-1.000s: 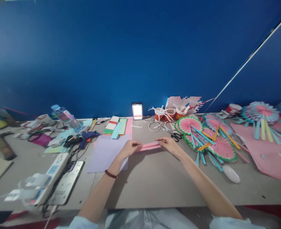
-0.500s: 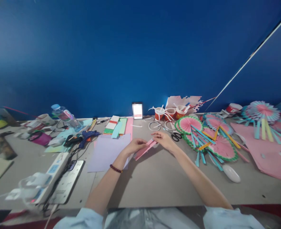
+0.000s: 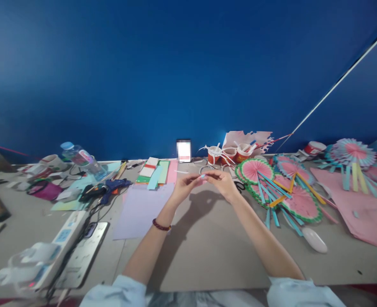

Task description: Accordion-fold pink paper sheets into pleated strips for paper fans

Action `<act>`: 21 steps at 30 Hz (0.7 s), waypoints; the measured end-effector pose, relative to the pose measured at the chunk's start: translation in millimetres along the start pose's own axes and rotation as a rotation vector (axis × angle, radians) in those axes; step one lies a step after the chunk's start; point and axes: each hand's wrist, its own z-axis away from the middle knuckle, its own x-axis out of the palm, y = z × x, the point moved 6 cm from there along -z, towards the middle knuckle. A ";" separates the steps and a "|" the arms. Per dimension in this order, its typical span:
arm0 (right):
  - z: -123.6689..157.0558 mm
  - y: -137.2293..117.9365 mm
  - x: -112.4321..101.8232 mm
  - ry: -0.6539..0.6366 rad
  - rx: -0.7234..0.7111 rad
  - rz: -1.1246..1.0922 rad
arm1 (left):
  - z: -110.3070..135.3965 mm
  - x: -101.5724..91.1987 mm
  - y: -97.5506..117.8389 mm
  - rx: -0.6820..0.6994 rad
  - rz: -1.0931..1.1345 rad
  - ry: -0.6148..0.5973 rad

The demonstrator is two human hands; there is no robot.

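Both my hands are raised above the grey table (image 3: 207,251) and meet at their fingertips. My left hand (image 3: 184,187) and my right hand (image 3: 221,183) pinch a folded pink paper strip (image 3: 201,180) between them; only its end shows, with a bit of light blue on it. A lilac paper sheet (image 3: 140,209) lies flat just left of my left forearm. Black scissors (image 3: 239,186) lie right behind my right hand.
Pink-and-green paper fans with blue and yellow strips (image 3: 281,187) cover the right side, beside large pink sheets (image 3: 358,204). A blue glue gun (image 3: 114,186), a water bottle (image 3: 81,158), a power strip (image 3: 63,238) and a phone (image 3: 184,150) stand left and behind. Red cups (image 3: 228,153) sit at the back.
The pink strip lay flat, stretched between my hands; they have since lifted it off the table, turned it end-on and drawn close together, further from me.
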 end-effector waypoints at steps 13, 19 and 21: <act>6.7 -47.2 9.9 -0.023 -0.174 0.066 | 3.7 -6.6 29.0 0.204 0.080 0.152; 11.5 -50.4 5.6 0.014 -0.194 0.068 | 9.9 -2.9 37.0 0.363 0.024 0.108; 13.1 -52.5 4.3 0.024 -0.218 0.069 | 13.6 -1.9 41.5 0.439 -0.058 0.118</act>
